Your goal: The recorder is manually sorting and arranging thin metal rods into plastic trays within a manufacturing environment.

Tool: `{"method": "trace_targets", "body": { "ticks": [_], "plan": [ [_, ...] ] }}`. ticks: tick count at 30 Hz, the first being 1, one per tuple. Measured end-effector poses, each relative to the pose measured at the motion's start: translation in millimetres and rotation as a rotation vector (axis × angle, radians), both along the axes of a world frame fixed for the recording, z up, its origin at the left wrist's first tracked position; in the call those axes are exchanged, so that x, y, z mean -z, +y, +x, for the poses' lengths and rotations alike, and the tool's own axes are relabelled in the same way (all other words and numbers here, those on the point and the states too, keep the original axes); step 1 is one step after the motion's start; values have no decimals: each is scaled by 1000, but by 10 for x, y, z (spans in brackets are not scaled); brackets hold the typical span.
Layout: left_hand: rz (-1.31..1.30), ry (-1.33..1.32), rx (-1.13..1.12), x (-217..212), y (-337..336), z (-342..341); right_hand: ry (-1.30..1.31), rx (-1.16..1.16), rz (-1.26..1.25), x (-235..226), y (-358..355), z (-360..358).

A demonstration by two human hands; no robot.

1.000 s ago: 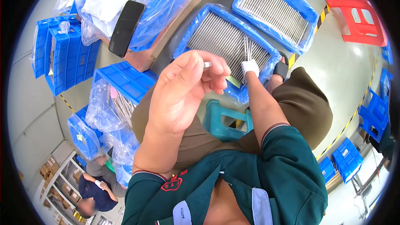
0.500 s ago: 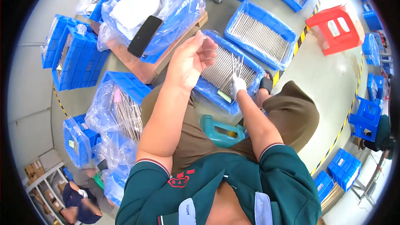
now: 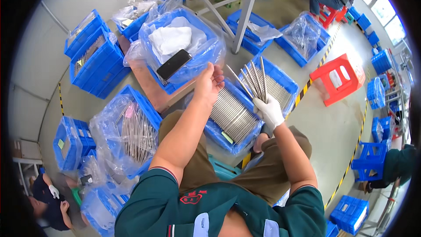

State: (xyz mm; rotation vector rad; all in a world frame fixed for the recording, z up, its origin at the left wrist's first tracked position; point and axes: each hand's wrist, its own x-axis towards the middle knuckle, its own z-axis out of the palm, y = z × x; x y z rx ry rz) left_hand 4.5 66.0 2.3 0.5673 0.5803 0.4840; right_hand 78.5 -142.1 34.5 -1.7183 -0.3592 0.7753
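Note:
My right hand [image 3: 268, 111], in a white glove, is closed around several slim silvery metal rods [image 3: 255, 79], which fan out upward from the fist. They are raised over a blue crate [image 3: 209, 138] lined with clear plastic, where similar rods [image 3: 233, 115] lie packed side by side. Bare and loosely curled, my left hand [image 3: 209, 82] hangs above that crate's far left end, with nothing visible in it. A yellow-green slip [image 3: 227, 138] rests on the crate's near end. Behind the raised rods stands a second crate of rods [image 3: 280, 88].
A black phone [image 3: 174, 64] lies on a plastic-lined blue crate [image 3: 204, 26] holding white cloth. To the left, another crate has loose rods [image 3: 137, 134]. A red stool [image 3: 337, 80] stands right, beyond striped floor tape. A table leg [image 3: 245, 13] rises ahead. Other people sit farther off.
My right hand has lifted the rods up from the crate, and they now spread above it. My left hand has turned and lowered slightly. The whole view has tilted toward the far side.

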Motion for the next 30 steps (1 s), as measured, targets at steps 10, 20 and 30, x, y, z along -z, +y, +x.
{"method": "trace_targets", "body": {
  "ticks": [10, 20, 30],
  "plan": [
    [-42, -155, 111, -4, -188, 182, -155, -32, -38, 26, 48, -8],
    [108, -124, 286, 12, -492, 212, -25, 51, 66, 20, 132, 82],
    [327, -50, 289, -121, -485, 154, -267, 92, 125, 17, 182, 45]
  ]
}}
